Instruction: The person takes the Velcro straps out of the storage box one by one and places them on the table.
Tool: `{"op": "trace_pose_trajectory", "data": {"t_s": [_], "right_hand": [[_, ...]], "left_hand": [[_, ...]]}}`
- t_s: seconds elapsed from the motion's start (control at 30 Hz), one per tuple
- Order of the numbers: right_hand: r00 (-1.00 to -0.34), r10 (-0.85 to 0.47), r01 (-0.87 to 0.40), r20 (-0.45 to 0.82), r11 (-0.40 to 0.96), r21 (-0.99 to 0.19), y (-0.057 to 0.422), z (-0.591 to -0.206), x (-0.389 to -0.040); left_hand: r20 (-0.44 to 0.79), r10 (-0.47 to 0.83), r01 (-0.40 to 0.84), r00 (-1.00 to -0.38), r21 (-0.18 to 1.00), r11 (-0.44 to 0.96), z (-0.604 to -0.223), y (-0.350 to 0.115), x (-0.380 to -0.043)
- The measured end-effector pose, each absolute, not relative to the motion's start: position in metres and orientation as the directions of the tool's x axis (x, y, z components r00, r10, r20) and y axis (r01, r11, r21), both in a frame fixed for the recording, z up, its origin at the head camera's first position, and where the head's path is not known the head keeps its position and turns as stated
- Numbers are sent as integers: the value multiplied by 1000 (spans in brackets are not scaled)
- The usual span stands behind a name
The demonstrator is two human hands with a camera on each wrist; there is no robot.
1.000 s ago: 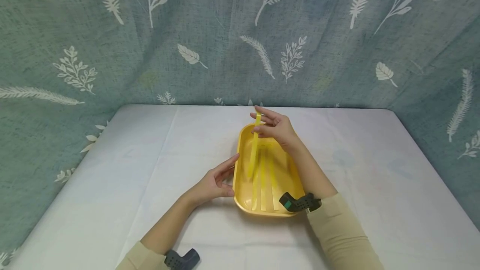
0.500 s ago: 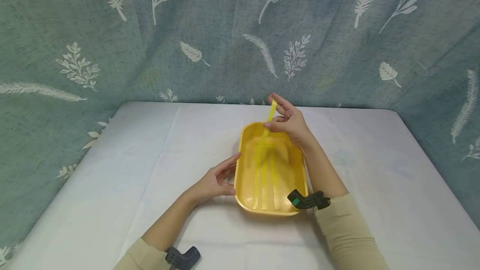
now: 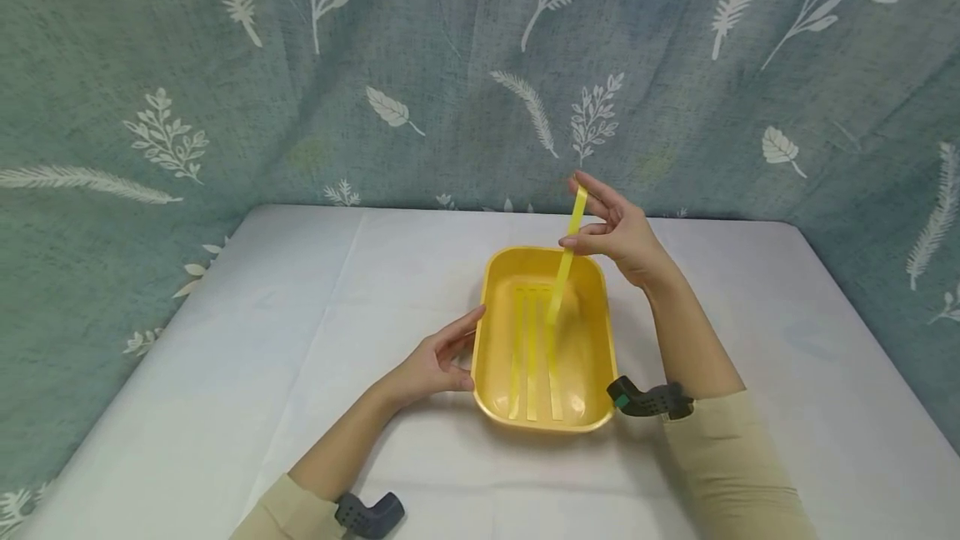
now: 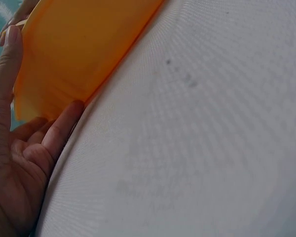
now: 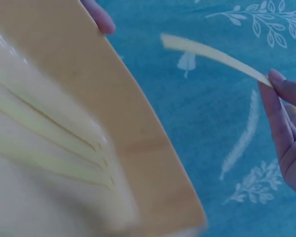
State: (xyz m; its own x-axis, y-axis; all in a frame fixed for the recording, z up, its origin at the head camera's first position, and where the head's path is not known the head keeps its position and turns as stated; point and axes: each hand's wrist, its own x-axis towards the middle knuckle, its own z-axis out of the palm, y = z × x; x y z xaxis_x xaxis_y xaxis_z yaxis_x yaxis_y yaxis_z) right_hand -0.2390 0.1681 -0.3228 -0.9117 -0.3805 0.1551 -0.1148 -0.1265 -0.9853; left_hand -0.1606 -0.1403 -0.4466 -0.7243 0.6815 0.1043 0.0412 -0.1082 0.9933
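Note:
A golden-yellow tray (image 3: 588,357) with rounded corners sits mid-table in the head view. My left hand (image 3: 431,367) holds its left side; the left wrist view shows the thumb (image 4: 11,54) by the rim and the fingers lower along the wall. Between thumb and fingertips, my right hand (image 3: 622,236) pinches a thin yellow strip (image 3: 563,277) above the tray's far right part. That strip bends slightly in the right wrist view, its free end pointing away from the hand. Three similar strips (image 3: 532,357) lie side by side lengthwise on the tray's floor.
White cloth covers the table (image 3: 360,273). A blue-green curtain (image 3: 465,107) with white leaf prints hangs behind it and along both sides. Dark devices are strapped to the left wrist (image 3: 369,515) and right wrist (image 3: 648,398).
My right hand has moved right and slightly farther away, carrying the yellow strip from above the tray's left part to its right part. My left hand stays at the tray's left side.

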Motion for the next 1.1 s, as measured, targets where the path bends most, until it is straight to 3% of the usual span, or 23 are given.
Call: {"op": "trace_pose_trajectory", "data": {"t_s": [0.53, 0.9, 1.1], "right_hand": [[-922, -367, -155, 124, 56, -986, 223, -303, -218], [-930, -365, -58, -43, 264, -963, 255, -323, -205], [-914, -396, -42, -86, 304, -952, 264, -342, -202]], "left_hand": [[97, 667, 46, -739, 995, -93, -444, -138, -155], [99, 669, 54, -737, 995, -88, -446, -140, -157], [93, 670, 50, -736, 995, -83, -446, -140, -158]]}}
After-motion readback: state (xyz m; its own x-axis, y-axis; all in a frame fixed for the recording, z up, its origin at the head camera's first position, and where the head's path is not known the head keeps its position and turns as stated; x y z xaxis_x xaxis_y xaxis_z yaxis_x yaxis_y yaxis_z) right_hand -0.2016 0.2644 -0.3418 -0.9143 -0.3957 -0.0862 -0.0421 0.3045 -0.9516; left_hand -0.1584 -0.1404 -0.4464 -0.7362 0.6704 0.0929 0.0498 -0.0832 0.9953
